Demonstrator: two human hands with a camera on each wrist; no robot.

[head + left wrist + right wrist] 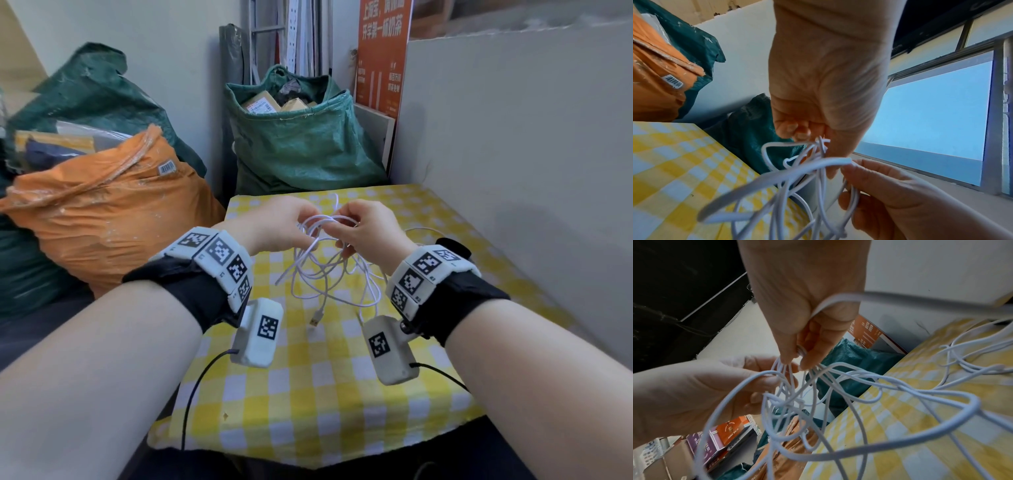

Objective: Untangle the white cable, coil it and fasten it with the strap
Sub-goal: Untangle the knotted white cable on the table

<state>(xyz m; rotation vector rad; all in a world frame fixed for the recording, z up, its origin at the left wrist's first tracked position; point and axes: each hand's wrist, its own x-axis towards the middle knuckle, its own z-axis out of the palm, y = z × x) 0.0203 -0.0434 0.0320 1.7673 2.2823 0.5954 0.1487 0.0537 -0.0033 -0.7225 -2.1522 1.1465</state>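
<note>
The white cable [329, 270] is a loose tangle of loops, lifted at its top above the yellow-and-white checked table [308, 394]. My left hand [301, 222] grips strands at the tangle's upper left. My right hand [342, 233] pinches several strands between thumb and finger, seen close in the right wrist view [797, 356]. The loops hang down to the cloth, and a USB plug [314, 320] lies on the table below them. In the left wrist view the cable [797, 168] runs between both hands. A black object [452, 248] lies partly hidden behind my right wristband; I cannot tell what it is.
An orange sack [113, 212] presses against the table's left edge. A green sack [301, 144] full of parcels stands behind the far edge. A pale board [513, 154] walls off the right side. More cable trails on the cloth at the right [962, 356].
</note>
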